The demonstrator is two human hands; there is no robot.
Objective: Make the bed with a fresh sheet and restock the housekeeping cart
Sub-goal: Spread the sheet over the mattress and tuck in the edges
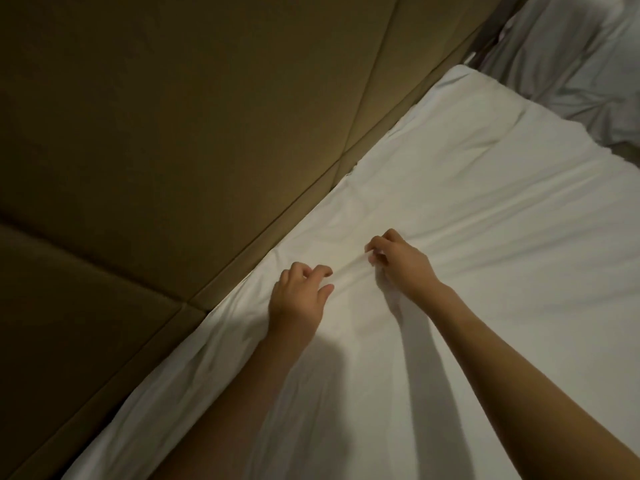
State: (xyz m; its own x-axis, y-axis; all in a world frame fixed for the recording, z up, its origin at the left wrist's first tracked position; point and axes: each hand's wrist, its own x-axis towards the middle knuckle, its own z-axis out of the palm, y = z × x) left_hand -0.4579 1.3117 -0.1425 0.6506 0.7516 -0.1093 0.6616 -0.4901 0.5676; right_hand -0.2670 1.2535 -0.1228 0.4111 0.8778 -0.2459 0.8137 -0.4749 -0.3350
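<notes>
A white sheet [467,209] covers the mattress and runs up to the padded headboard. My right hand [398,261] pinches a small fold of the sheet between thumb and fingertips, and creases fan out from that pinch. My left hand [298,299] hovers just above the sheet near the headboard edge, its fingers curled and apart with nothing held. Both forearms reach in from the lower edge of the view.
A brown padded headboard [173,133] with stitched panels fills the left and top. A second bed with rumpled white bedding [581,57] lies at the top right, across a dark narrow gap [485,46].
</notes>
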